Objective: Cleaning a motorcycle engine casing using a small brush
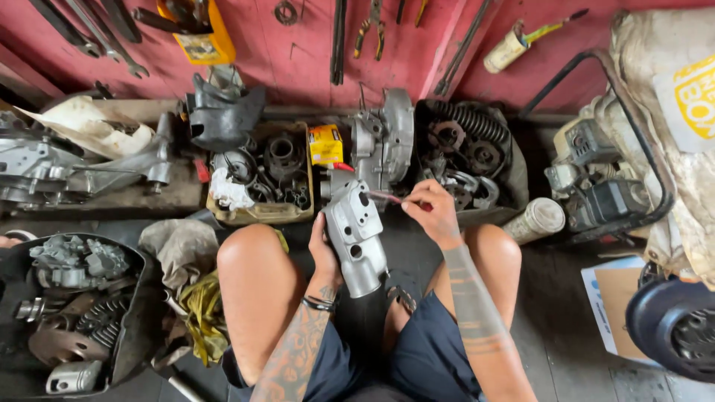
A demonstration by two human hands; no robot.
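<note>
Left hand (325, 253) is clamped round the grey metal engine cover (356, 237), upright between the bare knees; right hand (432, 212) pinches a thin red-handled tool (393, 198), perhaps a brush, tip at the cover's top, cardboard box of parts (261, 212) just beyond

Red tool (395, 198) tip blurred, tyre (674, 324) cut by rt edge, wall tools (89, 33) cropped at top

grey metal engine cover (356, 237), upright, thin red tool (395, 198)

silver engine cover (356, 237), red wall (298, 52), yellow box (325, 144)
</note>
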